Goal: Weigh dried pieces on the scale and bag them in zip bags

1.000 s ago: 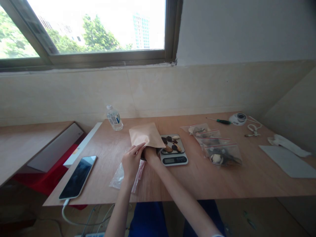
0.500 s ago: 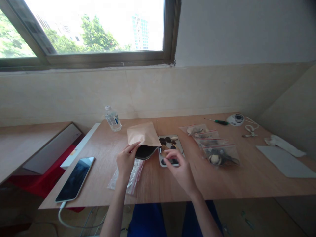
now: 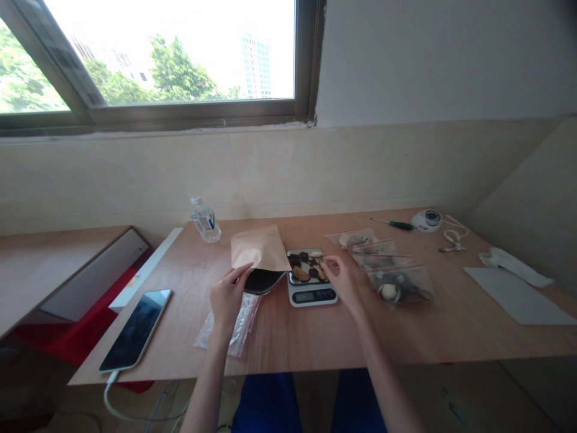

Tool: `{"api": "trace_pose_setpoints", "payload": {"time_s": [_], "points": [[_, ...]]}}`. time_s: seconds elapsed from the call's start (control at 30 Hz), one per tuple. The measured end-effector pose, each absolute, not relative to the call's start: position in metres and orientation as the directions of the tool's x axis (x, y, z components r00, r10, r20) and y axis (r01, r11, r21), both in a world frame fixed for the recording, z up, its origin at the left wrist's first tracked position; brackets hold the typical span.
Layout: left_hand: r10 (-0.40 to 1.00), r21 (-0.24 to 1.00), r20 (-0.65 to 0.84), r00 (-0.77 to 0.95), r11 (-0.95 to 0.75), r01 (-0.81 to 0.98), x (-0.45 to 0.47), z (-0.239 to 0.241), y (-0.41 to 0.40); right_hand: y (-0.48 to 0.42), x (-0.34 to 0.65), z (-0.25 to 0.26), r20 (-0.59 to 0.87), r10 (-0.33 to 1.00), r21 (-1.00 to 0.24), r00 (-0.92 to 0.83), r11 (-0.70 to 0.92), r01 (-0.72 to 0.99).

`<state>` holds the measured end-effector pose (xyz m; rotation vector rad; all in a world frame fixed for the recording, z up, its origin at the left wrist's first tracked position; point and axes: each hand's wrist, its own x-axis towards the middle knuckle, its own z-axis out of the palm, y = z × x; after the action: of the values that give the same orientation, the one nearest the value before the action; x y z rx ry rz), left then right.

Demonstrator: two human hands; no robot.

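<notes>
My left hand [image 3: 228, 293] pinches the edge of a brown paper pouch [image 3: 259, 246], whose dark-lined mouth gapes toward me. Right of the pouch stands a small digital kitchen scale [image 3: 295, 296] with a lit display. Several dried pieces, some dark, some tan or pale, lie on its plate, among them a brown slice [image 3: 300, 275]. At the plate's right edge, my right hand [image 3: 341, 279] has its thumb and fingertips drawn together by a tan piece [image 3: 321, 272]. Whatever sits between those fingertips is too small to make out.
Clear zip bags [image 3: 241, 325] lie below the pouch. Filled zip bags [image 3: 401, 285] overlap at the right. Around them are a phone [image 3: 135, 331] on a cable, a water bottle [image 3: 206, 222], a screwdriver [image 3: 399, 225], a dome camera [image 3: 427, 220] and a white sheet [image 3: 518, 297].
My right hand has moved from in front of the scale to its right edge, uncovering the display and front pieces. My left hand still holds the pouch in nearly the same place.
</notes>
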<state>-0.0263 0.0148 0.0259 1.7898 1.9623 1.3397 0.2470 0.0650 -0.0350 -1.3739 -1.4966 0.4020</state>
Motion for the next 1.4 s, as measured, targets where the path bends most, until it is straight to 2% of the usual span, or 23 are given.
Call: {"api": "trace_pose_setpoints", "payload": {"time_s": [0.23, 0.47, 0.73, 1.03, 1.27, 1.4], "points": [[0.865, 0.669, 0.430, -0.261, -0.111, 0.735, -0.026, 0.025, 0.015, 0.027, 0.245, -0.025, 0.455, 0.848, -0.854, 0.271, 0.329, 0.403], [0.868, 0.672, 0.432, -0.244, -0.129, 0.729, -0.040, 0.015, 0.029, 0.005, 0.256, -0.064, 0.351, 0.823, -0.928, 0.446, 0.242, 0.284], [0.868, 0.653, 0.430, -0.247, -0.110, 0.750, -0.063, 0.000, 0.044, -0.014, 0.263, -0.070, 0.216, 0.893, -0.972, 0.396, 0.159, 0.172], [0.867, 0.621, 0.424, -0.262, -0.068, 0.781, -0.082, -0.010, 0.059, -0.014, 0.264, -0.070, 0.178, 0.918, -0.979, 0.354, 0.131, 0.154], [0.880, 0.591, 0.350, -0.320, 0.057, 0.804, -0.093, -0.020, 0.072, -0.014, 0.265, -0.066, 0.189, 0.906, -0.975, 0.378, 0.128, 0.181], [0.855, 0.562, 0.435, -0.283, -0.012, 0.827, -0.079, -0.022, 0.055, -0.013, 0.264, -0.066, 0.196, 0.900, -0.974, 0.390, 0.130, 0.187]]}}
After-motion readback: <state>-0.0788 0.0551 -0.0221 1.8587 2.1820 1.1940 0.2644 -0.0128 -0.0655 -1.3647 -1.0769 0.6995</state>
